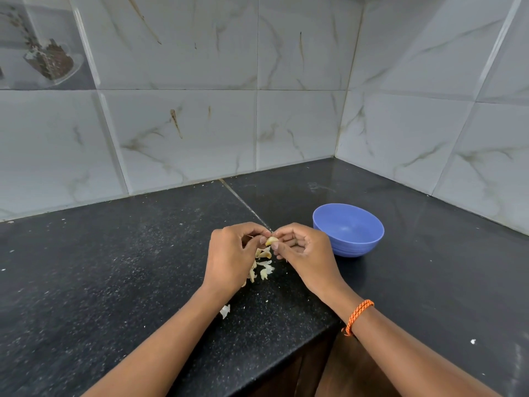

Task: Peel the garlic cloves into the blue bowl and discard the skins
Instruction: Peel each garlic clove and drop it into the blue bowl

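Pale garlic clove (271, 240), half-skinned

A home kitchen: a black speckled stone countertop (114, 267) runs into a corner of marble-patterned wall tiles (200, 110), with dark wooden cabinet fronts (286, 376) below.

arms: two, bare to the frame's near edge, no sleeves | left hand (229, 253): no rings or bands seen | right hand (303, 250): bare | right wrist: braided orange cord bracelet (358, 316), with a small loose end
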A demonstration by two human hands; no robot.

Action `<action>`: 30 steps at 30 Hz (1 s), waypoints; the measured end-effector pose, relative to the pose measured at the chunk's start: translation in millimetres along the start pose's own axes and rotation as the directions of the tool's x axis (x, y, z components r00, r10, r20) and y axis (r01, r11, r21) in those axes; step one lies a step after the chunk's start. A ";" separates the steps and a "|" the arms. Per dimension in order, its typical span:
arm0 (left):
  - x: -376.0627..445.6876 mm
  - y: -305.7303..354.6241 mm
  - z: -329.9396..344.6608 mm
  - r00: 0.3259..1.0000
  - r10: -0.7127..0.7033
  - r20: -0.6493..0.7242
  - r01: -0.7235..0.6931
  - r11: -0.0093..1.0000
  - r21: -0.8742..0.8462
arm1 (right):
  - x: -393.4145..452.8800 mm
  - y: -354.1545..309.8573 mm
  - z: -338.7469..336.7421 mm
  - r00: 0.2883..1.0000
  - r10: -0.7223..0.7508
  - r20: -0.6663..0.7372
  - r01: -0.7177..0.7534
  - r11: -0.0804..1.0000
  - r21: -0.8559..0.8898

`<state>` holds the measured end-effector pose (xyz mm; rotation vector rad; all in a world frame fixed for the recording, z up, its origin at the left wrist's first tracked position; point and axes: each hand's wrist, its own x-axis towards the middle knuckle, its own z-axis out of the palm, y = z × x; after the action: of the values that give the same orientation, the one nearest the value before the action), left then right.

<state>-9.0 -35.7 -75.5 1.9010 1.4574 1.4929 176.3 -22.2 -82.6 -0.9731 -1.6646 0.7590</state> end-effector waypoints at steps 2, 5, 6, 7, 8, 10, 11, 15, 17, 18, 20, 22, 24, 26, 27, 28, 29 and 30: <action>-2.5 -2.0 -0.6 0.999 0.043 0.005 -0.043 0.996 0.074 | -0.7 0.5 -0.1 1.000 -0.016 -0.002 0.016 0.997 -0.077; -4.3 0.5 -5.6 0.998 0.054 -0.013 -0.051 0.981 0.189 | -0.8 1.9 -1.0 1.000 -0.023 0.013 0.026 0.970 -0.242; -3.6 2.0 -7.5 0.998 0.055 -0.022 -0.049 0.976 0.214 | -0.4 1.8 -1.6 1.000 -0.019 0.023 0.025 0.957 -0.288; -2.7 3.0 -9.8 0.998 0.055 -0.027 -0.048 0.972 0.231 | 0.0 2.0 -2.2 0.999 -0.013 0.034 0.024 0.944 -0.329; -1.7 3.7 -11.3 0.998 0.042 -0.040 -0.031 0.969 0.245 | 0.5 2.4 -3.2 0.999 -0.009 0.045 0.025 0.930 -0.368; 1.1 -1.2 -11.7 0.998 0.026 -0.050 -0.012 0.966 0.259 | 1.9 3.3 -5.3 0.998 -0.024 0.058 0.049 0.881 -0.470; 1.7 -2.6 -11.9 0.999 0.031 -0.044 -0.019 0.967 0.255 | 2.7 2.6 -6.2 0.997 -0.037 0.064 0.065 0.849 -0.524; 2.1 -10.4 -8.6 0.990 0.100 0.097 -0.118 0.971 0.205 | 9.6 -5.7 -10.0 0.982 -0.067 0.177 0.164 0.767 -0.620; 2.9 -14.5 -6.9 0.983 0.128 0.134 -0.157 0.959 0.237 | 13.2 -14.2 -10.8 0.961 -0.064 0.270 0.232 0.719 -0.655; 3.3 -16.5 -5.6 0.980 0.140 0.140 -0.171 0.954 0.246 | 14.6 -19.7 -10.7 0.949 -0.074 0.306 0.268 0.696 -0.666; 2.9 -18.9 -4.4 0.979 0.154 0.134 -0.186 0.944 0.274 | 21.6 -32.9 -14.8 0.940 -0.101 0.327 0.305 0.679 -0.668; 2.2 -18.0 -6.3 0.984 0.152 0.093 -0.173 0.943 0.284 | 34.4 -40.6 -21.9 0.955 -0.139 0.261 0.280 0.707 -0.650; 3.4 -15.4 -9.7 0.990 0.139 0.032 -0.143 0.952 0.271 | 37.5 -40.9 -25.4 0.966 -0.193 0.175 0.260 0.715 -0.649; 5.8 -16.3 -9.9 0.990 0.144 -0.011 -0.137 0.962 0.237 | 25.6 -26.2 -15.8 0.964 -0.170 0.207 0.266 0.687 -0.676; 6.7 -17.8 -9.1 0.989 0.145 -0.018 -0.138 0.964 0.228 | 12.9 -17.7 -5.8 0.952 -0.112 0.285 0.285 0.668 -0.688; 6.5 -19.2 -8.3 0.990 0.140 -0.012 -0.134 0.963 0.233 | 3.4 -12.1 -0.7 0.933 -0.075 0.353 0.315 0.646 -0.695; 5.3 -20.6 -7.2 0.992 0.129 0.007 -0.127 0.961 0.246 | 3.0 -9.5 -1.7 0.927 -0.075 0.367 0.327 0.640 -0.695; 4.8 -22.1 -6.2 0.993 0.115 0.023 -0.117 0.959 0.259 | 11.1 -11.3 -6.0 0.942 -0.089 0.325 0.300 0.661 -0.688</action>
<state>-26.0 -24.1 -86.9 2.1759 1.6322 1.3984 177.7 -17.6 -66.3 -1.2326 -2.3510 0.0218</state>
